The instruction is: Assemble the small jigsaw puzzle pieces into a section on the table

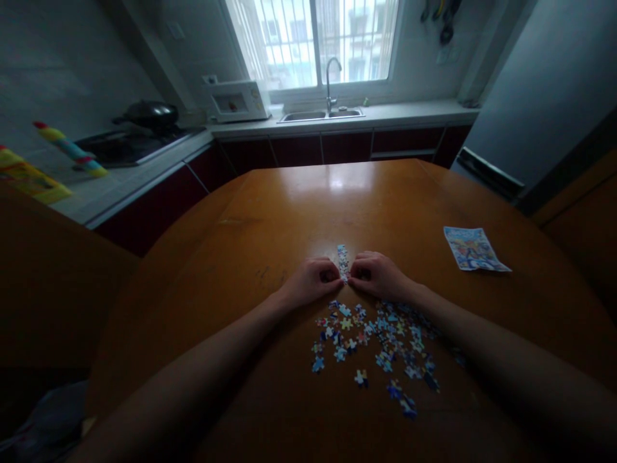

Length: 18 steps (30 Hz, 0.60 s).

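Note:
A narrow strip of joined jigsaw puzzle pieces (342,258) lies on the wooden table, pointing away from me. My left hand (314,280) is at the left of its near end, thumb and fingers curled together in a pinch. From the right, my right hand (378,275) pinches at the same near end, its fingertips close to those of the left. Between the fingertips the strip's end is partly covered. Nearer to me, many loose puzzle pieces (346,324) are scattered, some partly hidden under my right forearm.
A creased picture sheet (475,249) rests on the table (231,257) at the right. Beyond the far table edge are a counter with a sink (303,116), a microwave (240,101) and a stove with a dark pan (152,114). A fridge (540,96) stands at the right.

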{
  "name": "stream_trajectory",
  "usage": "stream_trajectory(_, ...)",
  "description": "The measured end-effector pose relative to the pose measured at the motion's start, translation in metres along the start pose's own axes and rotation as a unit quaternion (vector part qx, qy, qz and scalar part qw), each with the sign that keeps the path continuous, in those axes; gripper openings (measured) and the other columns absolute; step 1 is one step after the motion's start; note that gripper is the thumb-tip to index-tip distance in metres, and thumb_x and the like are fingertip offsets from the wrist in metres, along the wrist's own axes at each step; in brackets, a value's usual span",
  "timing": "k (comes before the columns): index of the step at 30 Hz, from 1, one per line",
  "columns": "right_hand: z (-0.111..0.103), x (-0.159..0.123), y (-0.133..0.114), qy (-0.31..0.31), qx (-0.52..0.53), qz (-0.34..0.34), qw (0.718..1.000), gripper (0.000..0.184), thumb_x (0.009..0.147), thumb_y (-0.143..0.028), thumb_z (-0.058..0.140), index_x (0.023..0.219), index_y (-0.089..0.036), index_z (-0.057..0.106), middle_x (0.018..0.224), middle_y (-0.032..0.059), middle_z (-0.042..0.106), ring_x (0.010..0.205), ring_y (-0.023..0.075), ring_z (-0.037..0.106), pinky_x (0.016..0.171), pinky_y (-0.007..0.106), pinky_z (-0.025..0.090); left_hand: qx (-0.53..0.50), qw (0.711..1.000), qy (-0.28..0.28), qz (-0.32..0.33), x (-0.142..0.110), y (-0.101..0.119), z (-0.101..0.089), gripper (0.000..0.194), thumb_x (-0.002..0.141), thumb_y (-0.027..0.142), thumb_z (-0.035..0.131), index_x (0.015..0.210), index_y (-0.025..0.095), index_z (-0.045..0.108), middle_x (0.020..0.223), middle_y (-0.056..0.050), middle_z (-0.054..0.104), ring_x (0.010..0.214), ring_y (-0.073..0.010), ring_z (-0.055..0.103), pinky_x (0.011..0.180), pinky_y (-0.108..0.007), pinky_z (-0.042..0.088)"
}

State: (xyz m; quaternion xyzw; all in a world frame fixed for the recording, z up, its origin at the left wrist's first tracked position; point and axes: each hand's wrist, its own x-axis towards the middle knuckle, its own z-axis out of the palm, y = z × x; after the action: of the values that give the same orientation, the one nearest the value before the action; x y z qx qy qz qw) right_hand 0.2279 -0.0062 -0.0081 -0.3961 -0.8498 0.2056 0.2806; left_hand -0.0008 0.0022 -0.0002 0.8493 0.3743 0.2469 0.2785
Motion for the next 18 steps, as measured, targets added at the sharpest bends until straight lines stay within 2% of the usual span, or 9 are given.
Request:
stream_trajectory(10, -0.0017, 0.0011, 0.0047, 0.0, 0.076, 0.035, 0.997, 0.018, 0.089, -0.026, 0.063, 0.074, -0.019, 0.069, 0.074, 0.0021, 0.063, 0.072, 0.0152, 0.055, 0.068, 0.029, 0.04, 0.003, 1.0, -0.003, 0.004, -0.0013, 0.0008, -0.0005, 0.013, 0.086, 0.026, 0.068, 0.076, 0.016, 0.069, 0.072, -0.001, 0.061, 0.066, -0.0111, 0.053, 0.06, -0.025, 0.039)
stream_trajectory(14, -0.0029, 0.0015, 0.0043, 0.004, 0.099, 0.055, 0.994, 0.017, 0.09, -0.026, 0.063, 0.077, -0.018, 0.071, 0.073, 0.0017, 0.065, 0.07, 0.0146, 0.055, 0.066, 0.028, 0.04, -0.003, 1.0, -0.005, 0.004, -0.0018, 0.0014, -0.0009, 0.012, 0.085, 0.025, 0.068, 0.077, 0.017, 0.069, 0.073, -0.001, 0.062, 0.067, -0.0112, 0.054, 0.061, -0.024, 0.04)
stream_trajectory(18, -0.0038, 0.0012, 0.0028, 0.0, 0.1, 0.043, 0.994, 0.011, 0.086, -0.025, 0.067, 0.078, -0.019, 0.072, 0.074, 0.0018, 0.065, 0.07, 0.0145, 0.056, 0.065, 0.027, 0.041, -0.001, 1.0, -0.005, 0.005, -0.0013, 0.0024, -0.0016, 0.01, 0.084, 0.025, 0.07, 0.078, 0.016, 0.07, 0.074, -0.001, 0.063, 0.067, -0.0116, 0.054, 0.061, -0.024, 0.04)
